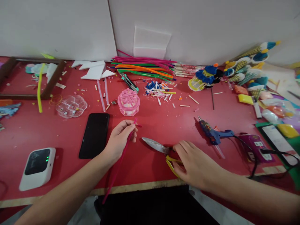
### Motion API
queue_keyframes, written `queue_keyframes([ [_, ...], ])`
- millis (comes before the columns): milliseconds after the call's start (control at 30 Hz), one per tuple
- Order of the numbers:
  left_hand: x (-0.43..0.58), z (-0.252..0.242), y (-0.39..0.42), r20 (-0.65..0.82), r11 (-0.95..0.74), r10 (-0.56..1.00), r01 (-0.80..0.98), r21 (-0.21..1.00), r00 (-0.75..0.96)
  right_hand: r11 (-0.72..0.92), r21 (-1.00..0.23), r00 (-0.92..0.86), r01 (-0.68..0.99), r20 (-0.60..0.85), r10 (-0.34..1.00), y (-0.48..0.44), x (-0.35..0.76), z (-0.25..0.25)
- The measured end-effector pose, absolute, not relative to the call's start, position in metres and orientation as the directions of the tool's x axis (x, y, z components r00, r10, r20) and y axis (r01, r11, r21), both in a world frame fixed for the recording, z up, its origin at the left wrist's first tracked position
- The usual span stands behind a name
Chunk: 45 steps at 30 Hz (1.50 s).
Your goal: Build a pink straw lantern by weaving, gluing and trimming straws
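My left hand [120, 137] is closed, pinching a magenta pipe cleaner [118, 170] between thumb and fingers. Its bent tip sticks out above the fingertips, and the long end hangs past the table's front edge. Over to the right, my right hand [197, 162] grips the yellow handle of a pair of scissors [153, 144]. The scissors lie low over the red table, blades together and pointing left toward my left hand. Just beyond my left hand stands a small round pink craft piece [128, 102] with short sticks around its side.
A black phone [94, 136] and a white device [37, 168] lie left. Behind are a pipe cleaner bundle [145, 67], a box cutter [128, 82] and cut scraps [159, 89]. A glue gun [214, 132] with a cord lies right, near a blue-topped craft [206, 76].
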<state>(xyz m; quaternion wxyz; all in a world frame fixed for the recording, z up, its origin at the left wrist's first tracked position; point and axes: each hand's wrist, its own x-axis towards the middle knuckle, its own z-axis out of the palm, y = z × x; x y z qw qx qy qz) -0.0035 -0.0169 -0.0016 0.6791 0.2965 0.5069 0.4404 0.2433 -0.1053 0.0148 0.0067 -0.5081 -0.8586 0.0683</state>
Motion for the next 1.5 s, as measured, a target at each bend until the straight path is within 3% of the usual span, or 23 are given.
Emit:
queue_keyframes([
  [167,-0.003,-0.002,-0.016,-0.409,0.413,0.909,-0.284,0.865,0.077,0.529,0.000,-0.525,0.849,-0.125,0.842,-0.125,0.264,0.011],
  [300,-0.003,-0.005,-0.016,-0.368,0.373,0.928,-0.231,0.899,0.063,0.415,-0.029,-0.406,0.910,-0.279,0.870,-0.109,0.272,0.011],
  [500,-0.004,-0.006,-0.018,-0.339,0.347,0.938,-0.142,0.927,0.075,0.059,-0.301,-0.210,0.952,-0.499,0.841,-0.091,0.275,0.021],
  [633,-0.001,-0.006,-0.020,-0.332,0.348,0.935,-0.153,0.925,0.122,-0.142,-0.509,-0.237,0.849,-0.607,0.759,-0.092,0.265,0.037],
  [700,0.000,-0.006,-0.022,-0.337,0.358,0.931,-0.162,0.920,0.144,-0.183,-0.555,-0.259,0.812,-0.623,0.738,-0.091,0.259,0.044],
  [1500,0.000,-0.003,-0.025,-0.329,0.342,0.930,-0.058,0.938,0.161,-0.138,-0.534,-0.271,0.834,-0.616,0.740,-0.086,0.252,0.024],
])
